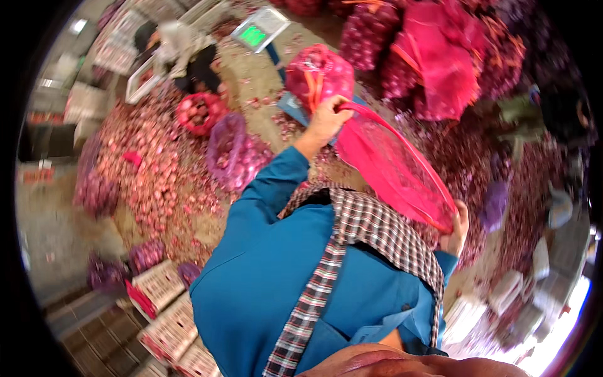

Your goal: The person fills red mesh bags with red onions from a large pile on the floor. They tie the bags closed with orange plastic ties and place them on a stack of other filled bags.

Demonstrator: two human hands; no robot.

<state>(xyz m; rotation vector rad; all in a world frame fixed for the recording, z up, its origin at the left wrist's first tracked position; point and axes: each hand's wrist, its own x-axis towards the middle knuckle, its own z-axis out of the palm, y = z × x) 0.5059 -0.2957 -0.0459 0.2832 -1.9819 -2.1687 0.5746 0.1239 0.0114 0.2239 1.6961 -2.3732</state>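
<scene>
A limp pink mesh bag point(391, 160) is stretched between my two hands, its mouth spread wide. My left hand point(327, 120) grips one end of the rim, and my right hand point(458, 228) holds the other end, close to my body. Just beyond my left hand stands a filled red mesh bag of onions point(325, 70) with orange ties, resting on a blue platform scale point(293, 109). The scale's display point(253, 35) shows lit green digits.
Loose onions point(141, 174) lie in a large heap on the left, beside a red mesh bag point(201, 113) and a purple mesh bag point(224, 151). Full onion sacks point(370, 37) stand at the upper right. A person point(188, 52) works at upper left. Plastic crates point(169, 325) sit lower left.
</scene>
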